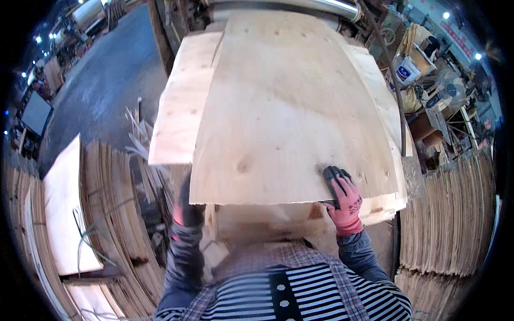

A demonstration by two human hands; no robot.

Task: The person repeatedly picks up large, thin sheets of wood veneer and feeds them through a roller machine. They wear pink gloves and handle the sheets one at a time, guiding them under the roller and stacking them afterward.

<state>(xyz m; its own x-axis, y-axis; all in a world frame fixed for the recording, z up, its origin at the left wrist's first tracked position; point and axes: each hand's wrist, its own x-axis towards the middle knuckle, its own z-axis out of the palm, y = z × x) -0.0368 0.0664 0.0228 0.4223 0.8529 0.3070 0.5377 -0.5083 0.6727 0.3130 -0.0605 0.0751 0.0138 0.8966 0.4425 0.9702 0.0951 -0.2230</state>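
A wide, pale wood veneer sheet (289,117) with knots stretches away from me, over other veneer sheets (184,91) that stick out on both sides. At its near edge, right of the middle, my right hand (342,200), in a pink glove with dark fingers, grips the sheet, fingers on top and thumb by the edge. My left hand (187,206), in a similar glove, is at the sheet's near left corner. Its fingers are dark and partly hidden there, so their hold does not show clearly.
A metal roller (332,8) lies across the far end. Tall veneer stacks (447,214) stand at right, with more stacks (115,198) at left, near a loose pale sheet (67,214). Wood scraps (139,134) lie on the left floor. A white bucket (408,72) and a fan (450,88) are at far right.
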